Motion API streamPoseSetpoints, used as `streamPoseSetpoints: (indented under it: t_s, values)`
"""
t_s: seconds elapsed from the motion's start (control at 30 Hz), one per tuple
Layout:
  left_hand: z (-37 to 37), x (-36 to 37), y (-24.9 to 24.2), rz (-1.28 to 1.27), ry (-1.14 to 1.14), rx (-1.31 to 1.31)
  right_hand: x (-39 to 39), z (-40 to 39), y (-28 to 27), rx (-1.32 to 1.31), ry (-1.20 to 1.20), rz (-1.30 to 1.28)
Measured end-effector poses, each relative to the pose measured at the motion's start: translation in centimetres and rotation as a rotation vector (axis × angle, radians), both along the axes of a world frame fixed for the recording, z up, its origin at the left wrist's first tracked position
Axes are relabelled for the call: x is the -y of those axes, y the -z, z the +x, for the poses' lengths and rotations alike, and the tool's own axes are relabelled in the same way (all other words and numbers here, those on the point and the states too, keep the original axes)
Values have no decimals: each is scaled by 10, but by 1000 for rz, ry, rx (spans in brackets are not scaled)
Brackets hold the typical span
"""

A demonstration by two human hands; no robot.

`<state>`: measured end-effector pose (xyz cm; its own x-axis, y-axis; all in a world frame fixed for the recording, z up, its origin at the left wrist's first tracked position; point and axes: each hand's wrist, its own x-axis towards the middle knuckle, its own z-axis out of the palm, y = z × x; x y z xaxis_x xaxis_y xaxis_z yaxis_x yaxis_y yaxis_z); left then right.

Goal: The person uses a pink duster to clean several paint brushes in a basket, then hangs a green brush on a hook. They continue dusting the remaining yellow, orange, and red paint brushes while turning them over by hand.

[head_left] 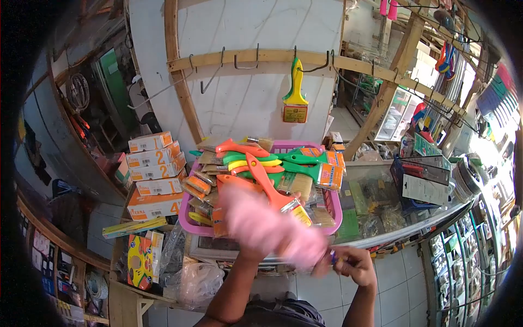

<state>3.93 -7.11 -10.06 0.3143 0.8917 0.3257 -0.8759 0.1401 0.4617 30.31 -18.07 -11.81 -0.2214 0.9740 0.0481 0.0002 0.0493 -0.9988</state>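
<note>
A pink, fluffy duster [272, 229], smeared by motion, hangs in front of me over the near edge of a pink basket [336, 220]. My right hand [354, 265] is closed around its dark, purplish end. My left hand is hidden behind the pink fluff; only the wrist and forearm show, so its fingers cannot be made out. Just beyond the duster, the basket is heaped with paintbrushes, among them an orange-handled brush [266, 182] and a green-handled brush [302, 159].
Stacked white-and-orange boxes [155, 188] stand left of the basket. A glass counter [376, 188] carries packets and a dark blue crate [400, 191]. One yellow-green paintbrush [295, 92] hangs from a hooked wooden rail [245, 56]. Clear plastic bags [193, 283] lie at the lower left.
</note>
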Motion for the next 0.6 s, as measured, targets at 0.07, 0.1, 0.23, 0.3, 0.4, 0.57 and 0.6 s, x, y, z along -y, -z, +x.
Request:
streamPoseSetpoints:
  t_s: [0.07, 0.1, 0.23, 0.3, 0.4, 0.57, 0.6]
  values:
    - [2, 0, 0, 7, 25, 58, 0, -8, 1, -228, 153, -23]
    - [2, 0, 0, 10, 46, 104, 0, -10, 0, -266, 145, -23]
    - [1, -3, 4, 93, 66, 1, 3, -7, 1, -200, 70, -47]
    - [2, 0, 1, 47, 41, -27, -3, -5, -1, -128, 25, -37]
    - [1, -4, -3, 184, -41, -187, -8, -12, -3, -267, 139, -12]
    - [0, -2, -1, 219, 16, -175, -9, -2, -7, 40, -33, 42]
    - [0, 0, 0, 117, 52, -53, -10, -10, -2, -122, 129, 6]
